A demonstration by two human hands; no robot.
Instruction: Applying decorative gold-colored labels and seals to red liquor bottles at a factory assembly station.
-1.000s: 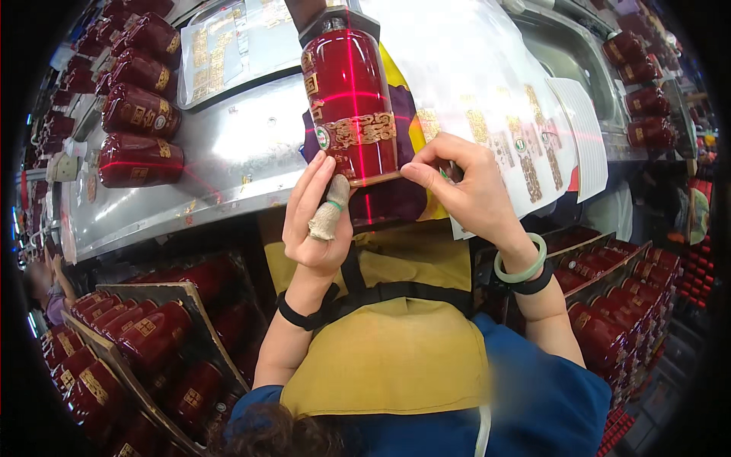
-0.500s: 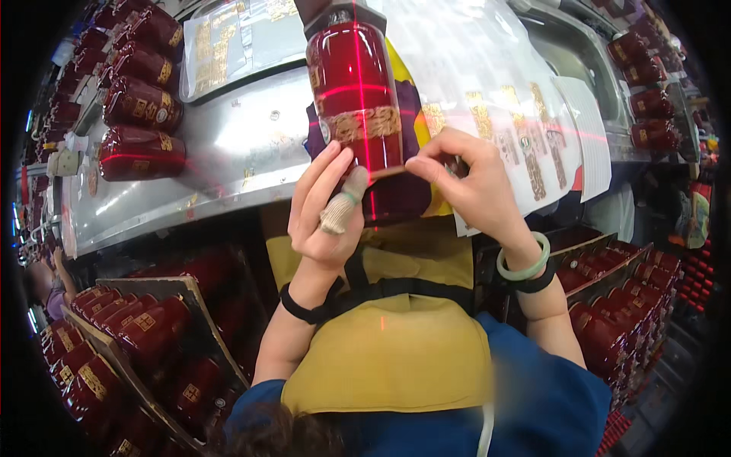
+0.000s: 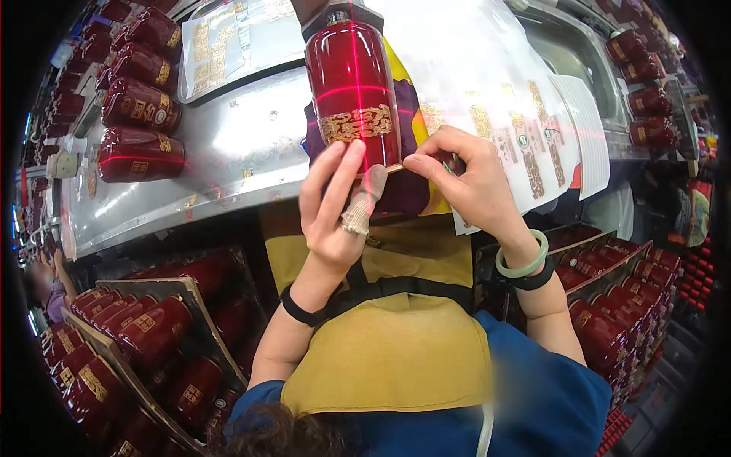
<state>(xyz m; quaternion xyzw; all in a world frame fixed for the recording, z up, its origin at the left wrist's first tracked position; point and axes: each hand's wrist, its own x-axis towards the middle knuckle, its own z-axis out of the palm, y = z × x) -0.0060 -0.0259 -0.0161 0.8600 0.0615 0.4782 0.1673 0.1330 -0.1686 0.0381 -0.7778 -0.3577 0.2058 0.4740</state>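
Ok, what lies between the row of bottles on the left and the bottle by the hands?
Head view: metal worktop with a small round spot, a pale tray of gold decals farther up, and dark purple cloth edging the handled bottle.

Red bottles (image 3: 158, 326) in crates (image 3: 113, 349), metal basin (image 3: 565, 47), purple-clad person (image 3: 57, 303)

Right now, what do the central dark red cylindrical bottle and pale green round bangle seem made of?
The bottle looks glossy, probably glass or glazed ceramic, from its sharp highlights. The bangle looks smooth, perhaps stone or plastic, from its soft sheen.
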